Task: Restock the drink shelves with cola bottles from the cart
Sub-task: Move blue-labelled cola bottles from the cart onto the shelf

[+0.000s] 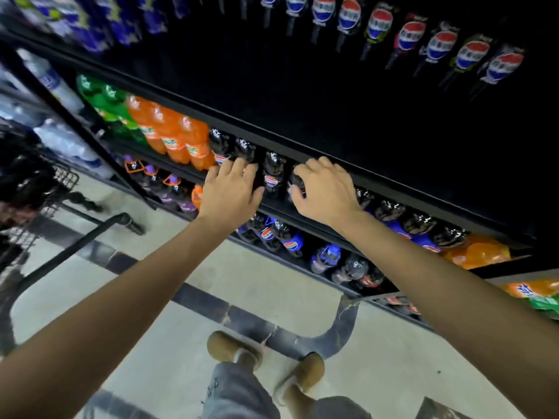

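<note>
Dark cola bottles stand in a row on the middle shelf (402, 193). My left hand (231, 189) lies with fairly straight, spread fingers against one cola bottle (245, 151) at the left of the row. My right hand (328, 190) curls its fingers round the top of another cola bottle (298, 184). Between my two hands a third cola bottle (273, 173) stands upright, touched by neither. The black wire cart (62, 179) is at the far left on the floor, with dark blurred bottles (27, 176) in it.
Orange soda bottles (175, 137) and green ones (102, 98) stand left of the colas. More cola bottles (420, 222) continue to the right, then orange ones (481, 252). The shelf below holds cola packs (281, 237). The cart handle (90, 234) juts toward me. My shoes (230, 346) stand on tile.
</note>
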`<move>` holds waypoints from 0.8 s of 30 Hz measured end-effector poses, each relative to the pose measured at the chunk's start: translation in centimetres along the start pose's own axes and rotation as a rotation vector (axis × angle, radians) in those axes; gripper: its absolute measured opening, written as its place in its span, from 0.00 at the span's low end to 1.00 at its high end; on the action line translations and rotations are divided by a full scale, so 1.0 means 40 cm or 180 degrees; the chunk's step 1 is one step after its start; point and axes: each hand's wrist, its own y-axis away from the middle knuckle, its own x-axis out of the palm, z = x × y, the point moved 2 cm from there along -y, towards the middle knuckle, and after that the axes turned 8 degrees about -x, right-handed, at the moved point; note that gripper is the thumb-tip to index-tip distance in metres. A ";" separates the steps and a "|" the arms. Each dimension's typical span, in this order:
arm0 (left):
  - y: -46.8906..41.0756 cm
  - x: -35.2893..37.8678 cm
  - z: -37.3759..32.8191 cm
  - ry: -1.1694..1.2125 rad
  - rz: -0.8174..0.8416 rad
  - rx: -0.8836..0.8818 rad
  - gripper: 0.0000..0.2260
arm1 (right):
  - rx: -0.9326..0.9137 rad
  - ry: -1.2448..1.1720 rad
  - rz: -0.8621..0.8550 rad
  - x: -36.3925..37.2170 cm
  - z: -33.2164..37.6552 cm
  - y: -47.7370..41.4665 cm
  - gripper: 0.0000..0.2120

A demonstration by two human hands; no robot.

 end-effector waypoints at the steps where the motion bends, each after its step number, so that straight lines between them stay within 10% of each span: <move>1: 0.019 -0.007 0.048 -0.0025 0.0028 -0.0092 0.18 | -0.0078 -0.0026 0.0044 0.004 0.045 -0.026 0.18; 24: 0.268 -0.233 0.963 -0.0485 0.0297 -0.2425 0.18 | -0.2545 -0.0321 0.0193 -0.032 0.996 -0.619 0.14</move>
